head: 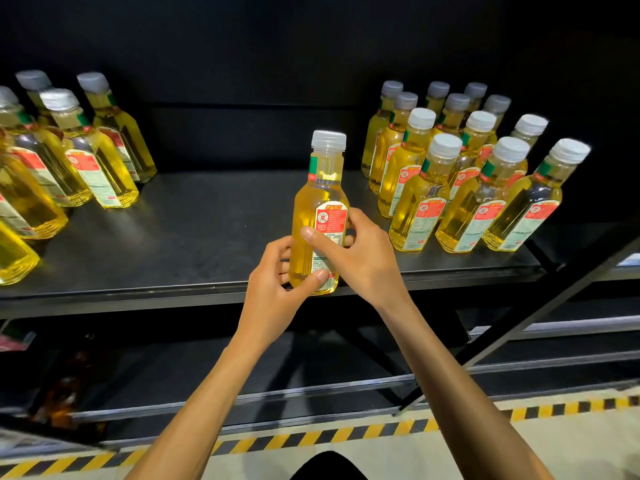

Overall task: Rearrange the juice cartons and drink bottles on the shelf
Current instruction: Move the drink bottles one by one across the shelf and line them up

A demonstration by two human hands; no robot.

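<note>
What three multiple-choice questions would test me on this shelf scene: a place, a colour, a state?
1. Where is the clear plastic bottle of yellow drink gripped by the left hand and right hand?
A) before the bare middle of the black metal shelf
B) inside the right-hand bottle cluster
C) on the floor
2. Its screw cap is:
A) blue
B) white
C) black
3. The bottle is:
A) lying flat
B) uncapped
C) upright, capped
Answers: A, bare shelf lies on both sides of it; B, the cap looks pale white; C, the neck points up with the cap on.
</note>
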